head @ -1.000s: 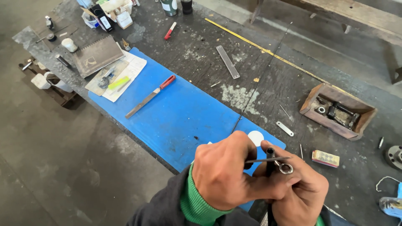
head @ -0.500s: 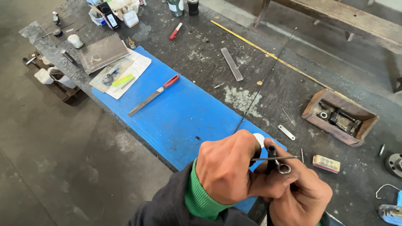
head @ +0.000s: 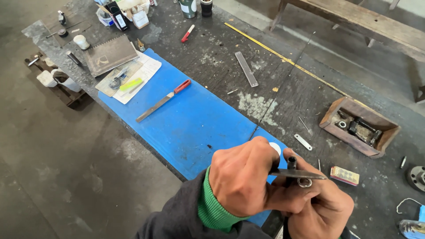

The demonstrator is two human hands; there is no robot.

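Head camera looks down on a dark workbench (head: 310,93) with one blue mat (head: 195,124) laid across it. One wooden box (head: 359,126) at the right holds dark metal parts, at least three, among them a ring-shaped piece. One red-handled file (head: 163,100) lies on the mat; one flat steel bar (head: 246,68) lies farther up the bench. Close to the camera, the left hand (head: 241,177) is closed around a thin flat file (head: 297,174), its blade laid across a small metal ring fitting (head: 303,182) pinched in the fingers of the right hand (head: 321,206).
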